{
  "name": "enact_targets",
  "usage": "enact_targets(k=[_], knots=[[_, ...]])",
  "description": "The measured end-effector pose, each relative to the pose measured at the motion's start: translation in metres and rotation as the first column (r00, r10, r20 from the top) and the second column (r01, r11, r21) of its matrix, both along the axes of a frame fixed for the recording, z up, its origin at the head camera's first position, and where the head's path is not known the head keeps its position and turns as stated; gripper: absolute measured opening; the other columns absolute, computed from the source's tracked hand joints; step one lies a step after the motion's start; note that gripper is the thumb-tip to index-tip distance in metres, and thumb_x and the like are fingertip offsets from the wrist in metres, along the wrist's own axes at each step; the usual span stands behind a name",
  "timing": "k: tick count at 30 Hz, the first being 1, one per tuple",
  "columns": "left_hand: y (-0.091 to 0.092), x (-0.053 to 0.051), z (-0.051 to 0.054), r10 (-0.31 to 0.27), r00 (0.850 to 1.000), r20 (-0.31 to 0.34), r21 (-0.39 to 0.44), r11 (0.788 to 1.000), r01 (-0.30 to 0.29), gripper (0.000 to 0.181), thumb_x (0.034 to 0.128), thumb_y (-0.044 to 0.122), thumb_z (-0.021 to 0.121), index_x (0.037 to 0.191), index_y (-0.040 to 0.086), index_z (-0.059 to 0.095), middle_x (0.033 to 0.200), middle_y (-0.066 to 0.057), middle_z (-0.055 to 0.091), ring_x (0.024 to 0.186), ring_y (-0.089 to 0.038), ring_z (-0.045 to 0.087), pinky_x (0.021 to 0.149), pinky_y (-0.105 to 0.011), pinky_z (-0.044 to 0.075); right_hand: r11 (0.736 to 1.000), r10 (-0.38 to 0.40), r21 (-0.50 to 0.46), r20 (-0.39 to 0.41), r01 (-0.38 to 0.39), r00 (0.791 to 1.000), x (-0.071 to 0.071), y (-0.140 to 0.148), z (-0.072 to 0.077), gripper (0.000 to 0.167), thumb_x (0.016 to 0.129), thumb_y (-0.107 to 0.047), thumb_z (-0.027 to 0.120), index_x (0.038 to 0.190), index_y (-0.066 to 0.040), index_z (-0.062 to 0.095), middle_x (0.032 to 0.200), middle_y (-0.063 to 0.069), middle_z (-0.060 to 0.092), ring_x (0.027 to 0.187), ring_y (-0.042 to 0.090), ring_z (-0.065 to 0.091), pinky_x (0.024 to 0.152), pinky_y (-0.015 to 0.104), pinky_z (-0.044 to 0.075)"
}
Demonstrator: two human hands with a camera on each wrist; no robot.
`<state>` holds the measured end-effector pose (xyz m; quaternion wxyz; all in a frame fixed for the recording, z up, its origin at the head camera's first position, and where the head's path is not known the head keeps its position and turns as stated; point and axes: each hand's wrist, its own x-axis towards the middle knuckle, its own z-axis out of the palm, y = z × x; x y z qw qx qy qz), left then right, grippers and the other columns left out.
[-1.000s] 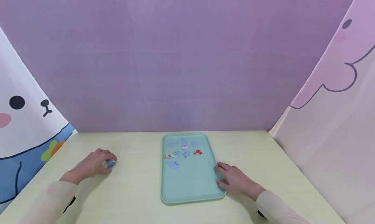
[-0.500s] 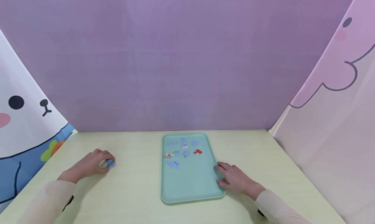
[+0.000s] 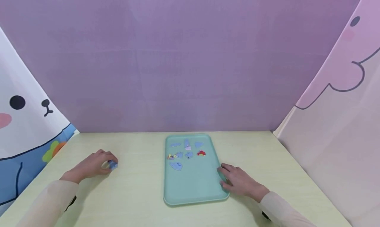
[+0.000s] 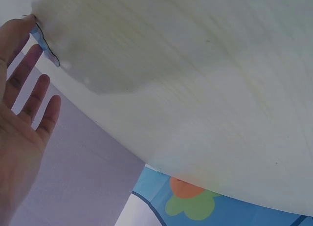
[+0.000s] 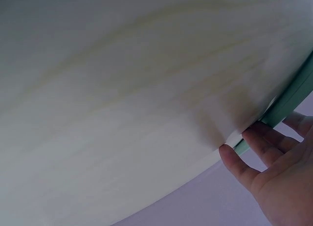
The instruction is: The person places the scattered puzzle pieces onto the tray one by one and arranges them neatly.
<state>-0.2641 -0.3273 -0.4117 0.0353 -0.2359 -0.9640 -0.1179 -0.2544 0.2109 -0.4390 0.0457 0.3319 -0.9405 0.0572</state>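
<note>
My left hand pinches a small blue puzzle piece between thumb and fingers, over the left part of the table. In the left wrist view the piece is thin and dark-edged; the other fingers extend loosely. A mint-green tray lies at the middle of the table. Several flat puzzle pieces lie in its far half, mostly pale blue, such as the one nearest me, plus a red one. My right hand holds the tray's right rim, fingertips and thumb at the edge.
The pale wooden table reaches back to a purple cloth wall. A cartoon-printed curtain hangs along the left side, and a pink and white one along the right.
The left hand shifts slightly left and then back, still pinching the blue piece. Right hand and tray stay put; the whole head view moves only a little.
</note>
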Motion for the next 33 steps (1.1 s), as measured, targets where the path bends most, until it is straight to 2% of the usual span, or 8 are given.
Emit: enact_targets(k=[9,19,25,33], knots=[[-0.0022,-0.0028,-0.0018,-0.03,0.999,-0.02,-0.018,0.999,0.03,0.027,0.0712,0.015,0.075,0.097,0.017,0.068,0.097,0.001,0.064,0.091,-0.025,0.052,0.075,-0.05,0.045,1.0,0.001,0.001,0.002,-0.001,1.0,0.0003,-0.0006,0.0005,0.048,0.089,-0.033,0.053,0.127,-0.004,0.05,0.129,0.017,0.05,0.117,0.031,0.05,0.087,0.047,0.045],[-0.0025,-0.005,-0.0031,-0.048,0.998,-0.038,-0.042,0.998,0.047,0.025,0.0723,0.015,0.074,0.096,0.018,0.069,0.096,0.002,0.063,0.088,-0.021,0.053,0.072,-0.044,0.046,1.0,-0.007,-0.011,0.014,0.007,1.0,0.0,-0.0004,0.0012,0.049,0.089,-0.034,0.054,0.127,-0.005,0.05,0.13,0.017,0.049,0.118,0.031,0.049,0.088,0.048,0.044],[-0.002,-0.0055,-0.0044,-0.035,0.999,-0.026,-0.022,0.999,0.035,0.024,0.0728,0.015,0.074,0.096,0.017,0.068,0.096,0.002,0.063,0.087,-0.02,0.052,0.072,-0.041,0.047,1.0,-0.018,-0.003,0.034,0.018,0.999,-0.0001,-0.0015,0.0009,0.048,0.089,-0.033,0.054,0.128,-0.005,0.049,0.131,0.016,0.048,0.12,0.031,0.048,0.089,0.049,0.043],[-0.0047,-0.006,-0.0071,0.015,1.0,-0.02,-0.005,1.0,-0.015,0.022,0.0737,0.017,0.073,0.095,0.017,0.067,0.095,0.004,0.062,0.087,-0.016,0.052,0.074,-0.035,0.048,1.0,-0.02,0.004,0.025,0.02,0.999,0.0,-0.001,-0.0001,0.048,0.088,-0.034,0.054,0.128,-0.006,0.05,0.131,0.016,0.049,0.12,0.03,0.047,0.09,0.048,0.043]])
